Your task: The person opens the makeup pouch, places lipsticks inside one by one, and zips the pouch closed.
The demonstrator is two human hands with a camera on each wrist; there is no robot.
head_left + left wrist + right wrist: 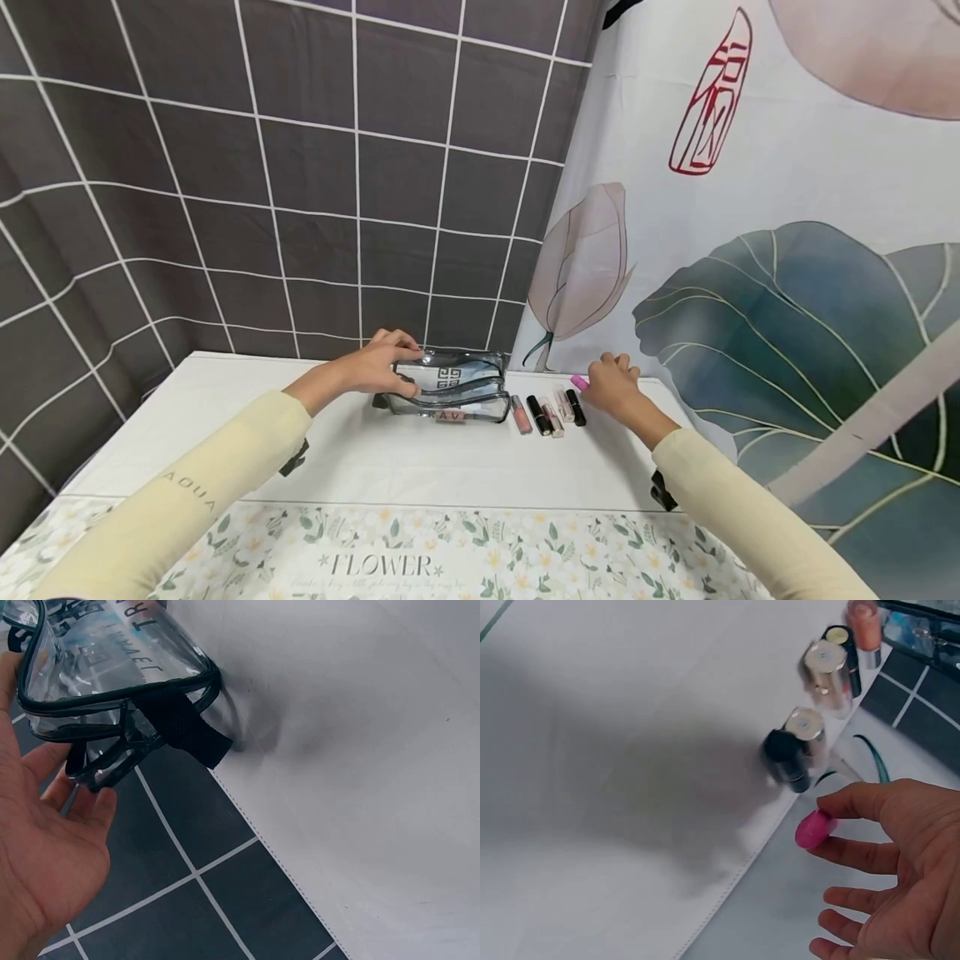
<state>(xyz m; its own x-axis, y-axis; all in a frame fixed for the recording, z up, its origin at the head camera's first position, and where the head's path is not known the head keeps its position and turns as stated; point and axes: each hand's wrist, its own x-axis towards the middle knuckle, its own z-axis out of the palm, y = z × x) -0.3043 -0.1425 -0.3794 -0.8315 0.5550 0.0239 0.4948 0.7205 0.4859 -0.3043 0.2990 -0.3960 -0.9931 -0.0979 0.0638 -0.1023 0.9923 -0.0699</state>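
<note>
Head view: left hand grips the clear pouch by its end, thumb in front, fingers over the top; likely a steadying hold, leaving the long side unobstructed. Pouch sits toward the back of the white worktop. Five cosmetic tubes lie to its right, roughly side by side, which probably keeps each easy to pick out. Right hand beyond them, a pink item at its fingertips.

Right wrist view settles that grasp: thumb and forefinger pinch the pink item, rounded at its exposed end, other fingers spread clear. Head view gives only a pink tip.

Left wrist view adds a black strap on the pouch's end, merely a dark patch from above. Pouch contents: cannot tell.
</note>
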